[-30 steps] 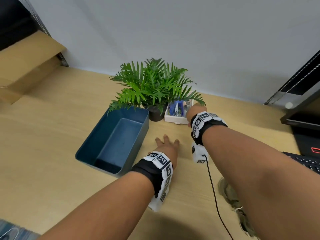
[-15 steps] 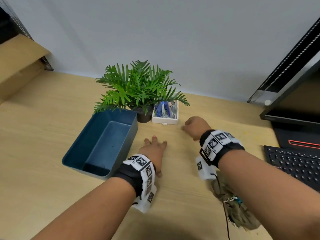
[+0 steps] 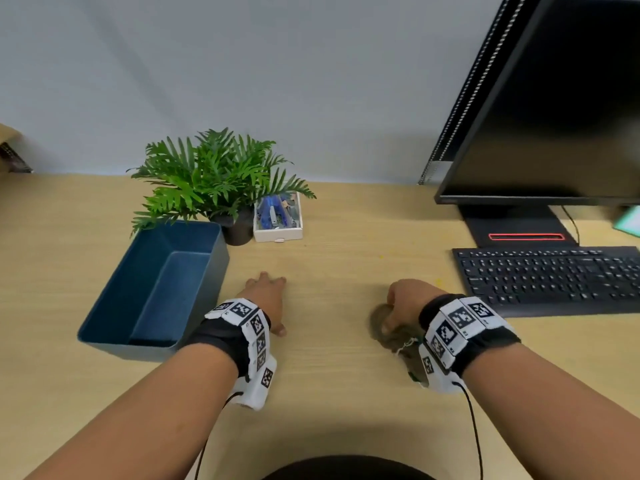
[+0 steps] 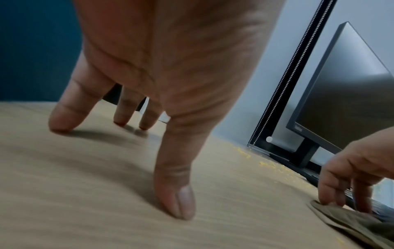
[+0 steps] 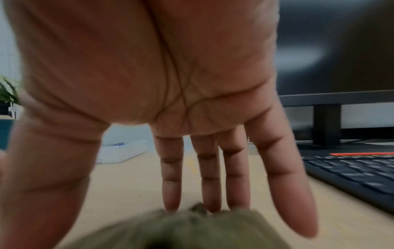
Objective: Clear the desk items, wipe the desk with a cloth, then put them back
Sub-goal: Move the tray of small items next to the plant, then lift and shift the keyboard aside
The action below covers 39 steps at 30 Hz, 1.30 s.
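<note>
Right hand (image 3: 405, 301) rests straight fingers on the cloth (image 3: 388, 329); left hand (image 3: 265, 297), fingers spread, presses the worktop (image 3: 346, 265) beside the bin (image 3: 156, 289)

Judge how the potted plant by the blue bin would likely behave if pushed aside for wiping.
The potted plant looks top-heavy: broad fronds spread well past its small dark pot, so a push high up would probably tip it. Its fronds overhang the blue bin and the white tray and may brush both. Pushed low, it should probably slide on the smooth desk.

No legible text anywhere: the logo on the monitor (image 4: 299, 129) bezel is too blurred to read, the keyboard (image 3: 550, 275) key legends too small.
</note>
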Each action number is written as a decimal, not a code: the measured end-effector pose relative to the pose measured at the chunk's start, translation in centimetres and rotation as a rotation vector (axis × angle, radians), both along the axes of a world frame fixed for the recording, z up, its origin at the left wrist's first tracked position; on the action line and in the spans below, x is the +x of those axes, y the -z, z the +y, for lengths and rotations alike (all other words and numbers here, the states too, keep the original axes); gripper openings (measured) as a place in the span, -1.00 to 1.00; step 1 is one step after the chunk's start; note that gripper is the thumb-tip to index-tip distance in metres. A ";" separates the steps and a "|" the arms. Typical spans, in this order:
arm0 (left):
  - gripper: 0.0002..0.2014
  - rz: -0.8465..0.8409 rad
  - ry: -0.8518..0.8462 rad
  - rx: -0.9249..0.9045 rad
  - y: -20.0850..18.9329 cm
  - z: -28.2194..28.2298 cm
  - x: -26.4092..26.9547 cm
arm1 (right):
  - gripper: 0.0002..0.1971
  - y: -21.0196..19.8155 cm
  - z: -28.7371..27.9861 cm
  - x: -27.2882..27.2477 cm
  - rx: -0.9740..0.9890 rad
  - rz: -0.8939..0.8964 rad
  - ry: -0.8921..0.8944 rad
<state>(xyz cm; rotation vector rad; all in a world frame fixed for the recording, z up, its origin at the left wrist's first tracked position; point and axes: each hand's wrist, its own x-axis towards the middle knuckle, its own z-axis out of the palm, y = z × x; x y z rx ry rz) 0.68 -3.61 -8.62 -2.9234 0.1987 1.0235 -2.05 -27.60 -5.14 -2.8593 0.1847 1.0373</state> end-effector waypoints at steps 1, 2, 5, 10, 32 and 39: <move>0.01 -0.014 0.011 0.011 0.0 -0.2 -0.1 | -0.39 0.3 -0.3 -0.5 -0.003 0.019 -0.005; -0.04 -0.032 0.026 0.022 -0.1 -0.4 -0.3 | -0.36 0.4 -0.6 -1.1 0.002 0.017 0.002; -0.25 -0.061 0.027 -0.002 -0.6 -1.6 -0.5 | -0.33 0.6 -1.1 -2.3 0.068 -0.088 0.065; -0.40 -0.104 0.108 -0.173 -2.5 -7.4 -0.1 | -0.42 0.0 -3.9 -4.0 0.104 -0.212 0.174; -0.58 -0.153 -0.050 -0.442 -2.1 -31.2 -1.2 | -0.59 -0.1 -27.3 -7.3 0.151 -0.271 0.355; -0.82 -0.122 -0.313 -0.436 -0.9 -35.0 -1.6 | -0.53 1.6 -39.4 -6.3 0.040 -0.329 0.526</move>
